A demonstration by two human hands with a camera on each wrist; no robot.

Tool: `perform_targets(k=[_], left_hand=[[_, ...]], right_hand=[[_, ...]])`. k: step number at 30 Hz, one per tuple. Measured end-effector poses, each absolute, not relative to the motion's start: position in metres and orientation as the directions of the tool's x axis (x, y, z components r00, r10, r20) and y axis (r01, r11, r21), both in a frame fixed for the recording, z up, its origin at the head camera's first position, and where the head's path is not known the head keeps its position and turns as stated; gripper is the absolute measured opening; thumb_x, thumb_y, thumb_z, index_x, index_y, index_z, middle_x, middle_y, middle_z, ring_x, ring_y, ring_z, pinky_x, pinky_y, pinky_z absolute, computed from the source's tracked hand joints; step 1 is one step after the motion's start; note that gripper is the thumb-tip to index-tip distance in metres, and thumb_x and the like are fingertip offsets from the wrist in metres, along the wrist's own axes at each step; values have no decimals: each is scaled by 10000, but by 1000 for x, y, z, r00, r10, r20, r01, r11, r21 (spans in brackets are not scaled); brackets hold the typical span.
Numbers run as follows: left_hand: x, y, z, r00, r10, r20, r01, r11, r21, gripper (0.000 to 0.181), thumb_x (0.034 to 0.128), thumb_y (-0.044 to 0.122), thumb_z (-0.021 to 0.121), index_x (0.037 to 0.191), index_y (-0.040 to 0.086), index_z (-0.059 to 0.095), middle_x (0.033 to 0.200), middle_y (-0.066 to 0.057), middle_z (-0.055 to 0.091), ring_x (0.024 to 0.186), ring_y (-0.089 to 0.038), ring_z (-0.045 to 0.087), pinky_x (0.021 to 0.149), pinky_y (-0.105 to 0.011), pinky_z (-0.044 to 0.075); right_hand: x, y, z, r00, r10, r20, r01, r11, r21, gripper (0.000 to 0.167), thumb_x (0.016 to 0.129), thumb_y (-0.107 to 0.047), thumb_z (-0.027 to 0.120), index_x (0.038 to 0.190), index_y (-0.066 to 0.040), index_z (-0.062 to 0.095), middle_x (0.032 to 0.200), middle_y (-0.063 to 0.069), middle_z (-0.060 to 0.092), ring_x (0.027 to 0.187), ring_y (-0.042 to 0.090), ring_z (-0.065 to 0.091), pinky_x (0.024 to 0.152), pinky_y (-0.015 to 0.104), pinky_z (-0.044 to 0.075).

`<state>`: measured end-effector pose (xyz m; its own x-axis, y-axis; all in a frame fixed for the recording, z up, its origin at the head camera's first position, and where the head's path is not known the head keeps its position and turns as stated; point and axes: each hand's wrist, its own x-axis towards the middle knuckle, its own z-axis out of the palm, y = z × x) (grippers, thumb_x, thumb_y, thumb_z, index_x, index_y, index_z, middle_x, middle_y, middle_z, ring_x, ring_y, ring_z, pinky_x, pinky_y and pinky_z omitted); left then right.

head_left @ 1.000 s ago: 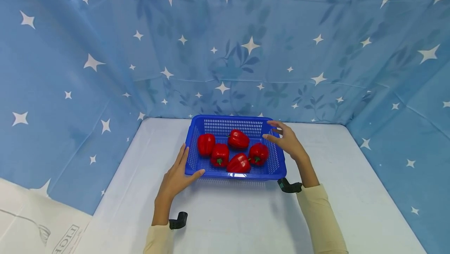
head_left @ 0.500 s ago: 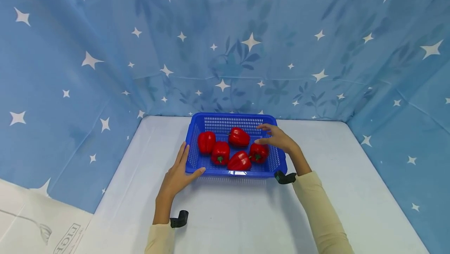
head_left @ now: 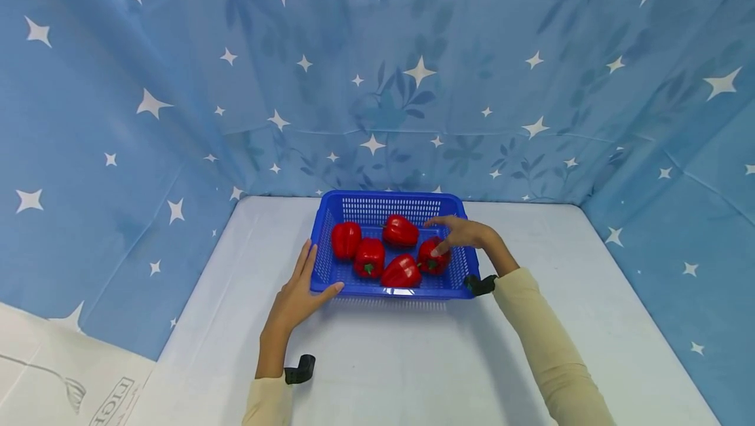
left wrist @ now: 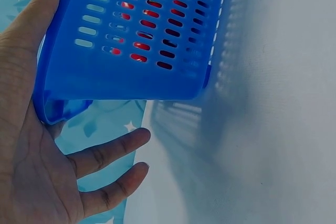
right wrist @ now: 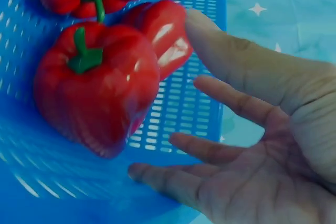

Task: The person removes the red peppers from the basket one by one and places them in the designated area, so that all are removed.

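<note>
A blue slotted plastic basket [head_left: 386, 293] holds several red bell peppers, among them a left pepper [head_left: 346, 240], a back pepper [head_left: 401, 231] and a front pepper [head_left: 401, 272]. My left hand [head_left: 293, 299] rests against the basket's front left corner, thumb along the front rim and straight fingers along the left side. Over the basket's right part reaches my right hand [head_left: 463, 234], fingers spread, beside the rightmost pepper [right wrist: 100, 87]. The right wrist view shows a gap between these fingers and that pepper. Its green stem faces the camera.
The basket stands on a white-covered table [head_left: 389, 360], close to its back edge. A blue curtain [head_left: 377, 85] with white stars encloses the back and sides. Printed pale cloth [head_left: 77, 373] shows at the lower left.
My right hand has moved left and down from the basket's right rim to the rightmost pepper. The left hand and the basket stay in place.
</note>
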<state>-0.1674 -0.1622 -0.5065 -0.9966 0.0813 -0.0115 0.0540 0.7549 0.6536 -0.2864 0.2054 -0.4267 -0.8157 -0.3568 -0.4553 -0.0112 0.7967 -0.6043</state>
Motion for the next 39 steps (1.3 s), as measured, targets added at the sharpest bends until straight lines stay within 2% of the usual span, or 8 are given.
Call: perform_targets(k=[4,9,14,20,31,35,39], left_hand=[[-167,-162,-507,-996,85,-11,58,758,649,1076,786,763,565,1579,301,2,1656,93,-88,1442,-466,277,989,-713,386],[-167,-163,-506,-996,84,-13,54,754,655,1078,780,765,569,1579,308,6,1652,115,-89,1451,-456,263,991,-704,391],[-168,-163,-507,-996,84,-19,51,756,653,1074,786,764,562,1578,309,-2,1654,103,-93,1449,-463,260,993,-706,387],[-166,-163,-509,-996,86,-33,44,754,655,1069,786,771,555,1574,323,-13,1655,99,-91,1455,-459,244,994,-698,392],[-167,-164,-508,-996,83,-21,48,750,659,1056,794,760,559,1578,315,10,1656,96,-80,1444,-473,263,982,-702,400],[-166,-164,-507,-996,84,-28,45,751,658,1054,794,759,559,1577,322,5,1657,92,-79,1448,-470,253,981,-702,401],[-166,-163,-505,-996,83,-32,42,751,659,1050,793,767,554,1573,340,-4,1655,103,-86,1442,-478,259,976,-700,410]], right_hand=[[-288,206,-427,-778,-370,-508,-48,841,-539,819,756,-213,831,1473,-228,435,1574,230,264,1433,495,235,1028,647,420],[-292,202,-431,-735,-413,-538,-123,862,-492,853,756,-172,833,1491,-220,403,1561,219,286,1433,472,245,1029,614,443],[-294,194,-438,-725,-415,-549,-171,881,-441,915,731,-111,848,1509,-209,377,1540,203,322,1430,448,269,1011,584,473],[-294,188,-445,-724,-374,-580,-189,915,-356,970,712,-124,868,1523,-231,346,1537,194,315,1418,440,293,1003,581,480],[-296,186,-444,-717,-382,-582,-211,916,-342,803,734,-111,854,1432,-190,465,1379,139,506,1306,359,453,983,512,520],[-296,187,-443,-719,-369,-589,-174,916,-361,700,743,-102,846,1356,-213,527,1326,124,543,1270,340,485,962,488,539],[-296,188,-443,-723,-363,-588,-158,915,-370,666,743,-124,850,1326,-226,543,1303,125,554,1248,338,501,945,490,548]])
